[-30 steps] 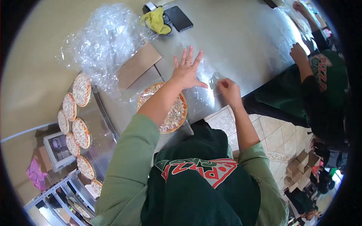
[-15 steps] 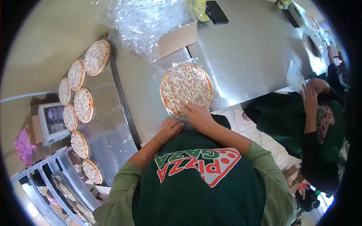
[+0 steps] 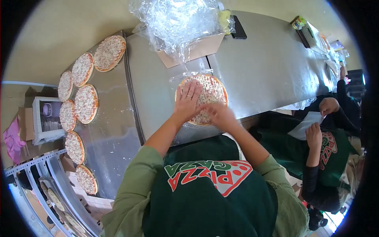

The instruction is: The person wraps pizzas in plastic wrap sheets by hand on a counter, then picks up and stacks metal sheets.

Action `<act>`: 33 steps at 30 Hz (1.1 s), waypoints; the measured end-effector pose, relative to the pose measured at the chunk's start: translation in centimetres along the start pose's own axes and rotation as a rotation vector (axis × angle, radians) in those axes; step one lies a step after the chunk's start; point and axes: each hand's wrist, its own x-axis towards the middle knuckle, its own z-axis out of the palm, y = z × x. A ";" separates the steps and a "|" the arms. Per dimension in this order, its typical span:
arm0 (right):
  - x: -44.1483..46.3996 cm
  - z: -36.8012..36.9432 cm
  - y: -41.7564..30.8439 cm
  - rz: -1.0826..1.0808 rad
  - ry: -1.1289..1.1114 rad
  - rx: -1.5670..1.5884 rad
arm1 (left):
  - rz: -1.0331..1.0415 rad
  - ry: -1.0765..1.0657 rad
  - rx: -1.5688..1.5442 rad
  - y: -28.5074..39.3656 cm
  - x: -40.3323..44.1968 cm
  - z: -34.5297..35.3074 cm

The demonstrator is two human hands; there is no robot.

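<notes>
A cheese-topped pizza (image 3: 212, 93) in clear plastic film lies on the metal table close in front of me. My left hand (image 3: 188, 100) rests flat on the left part of the pizza, fingers stretched out and pointing away from me. Over the pizza's near right edge is my right hand (image 3: 221, 117), its fingers bent and blurred. I cannot make out whether they hold the film. Clear film sticks out past the far edge of the pizza.
An open cardboard box (image 3: 203, 49) heaped with clear plastic bags (image 3: 181, 23) stands beyond the pizza, beside a black phone (image 3: 239, 27). Several unwrapped pizzas (image 3: 86, 103) lie on the metal surface (image 3: 114, 118) at left. At right a co-worker's hands hold a translucent bag (image 3: 307, 125).
My left hand has moved from the near table edge onto the pizza. My right hand has shifted off the topping toward the near right edge. The view has turned slightly.
</notes>
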 end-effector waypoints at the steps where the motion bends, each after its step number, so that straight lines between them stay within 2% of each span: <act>1: 0.8 -1.0 1.3 0.064 0.233 0.086 | -0.134 -0.005 -0.054 0.2 -0.5 -0.9; 3: 2.5 -2.6 5.4 0.147 0.376 0.050 | -0.395 -0.010 -0.153 1.0 -1.6 -3.1; 5: 4.6 -1.2 8.8 0.262 0.305 0.253 | -0.656 0.322 -0.566 -0.8 -4.6 0.5; 7: 5.8 -1.2 9.3 0.336 0.208 0.455 | -0.877 0.327 -0.820 0.4 -5.8 0.3; 9: 6.1 -0.5 7.0 0.372 0.090 0.662 | -0.918 0.402 -1.093 2.4 -5.1 -0.4; 10: 5.4 -0.9 5.5 0.363 0.107 0.600 | -0.930 0.437 -1.232 3.5 -4.4 -0.6; 13: 5.5 1.9 10.9 0.391 0.141 0.781 | -0.984 0.521 -1.007 2.8 -3.1 5.1; 15: 3.7 -3.3 10.9 0.407 0.235 0.984 | -0.852 0.394 -0.959 4.5 -0.6 7.0; 16: 2.6 -5.9 12.1 0.378 0.292 0.983 | -0.746 0.373 -1.010 6.3 1.3 5.5; 17: 2.0 -8.4 13.3 0.416 0.368 0.936 | -0.641 0.350 -1.061 8.4 3.7 2.3; 18: 1.3 -11.2 15.5 0.516 0.354 0.795 | -0.450 0.375 -0.812 9.3 5.3 -0.8; 20: 0.7 -15.0 23.2 0.449 0.365 0.590 | -0.081 0.398 -0.310 10.1 7.7 -6.6; 21: 0.8 -15.9 26.5 0.415 0.402 0.471 | 0.006 0.495 -0.223 9.7 8.7 -8.7; 22: 0.8 -17.1 26.9 0.458 0.480 0.179 | 0.093 0.586 -0.135 8.9 9.8 -10.4; 23: 0.7 -18.4 26.6 0.494 0.553 -0.114 | 0.070 0.677 -0.040 7.7 11.5 -11.8; 24: 0.9 -18.7 25.1 0.441 0.652 -0.267 | 0.048 0.766 0.057 6.4 13.5 -13.2; 26: 1.5 -18.2 21.1 0.326 0.845 -0.579 | -0.134 0.629 0.184 4.6 16.5 -16.0; 29: 2.6 -15.1 20.4 0.456 0.436 -0.679 | -0.373 0.446 0.452 0.1 17.8 -15.1; 30: 3.0 -13.8 19.1 0.433 0.523 -0.736 | -0.379 0.403 0.420 -1.0 17.2 -14.5; 32: 5.7 -14.8 16.2 0.227 0.658 -0.571 | -0.389 0.314 0.358 -3.0 16.1 -13.9; 33: 7.3 -15.7 13.8 0.128 0.713 -0.484 | -0.316 0.350 0.361 -3.1 15.6 -13.9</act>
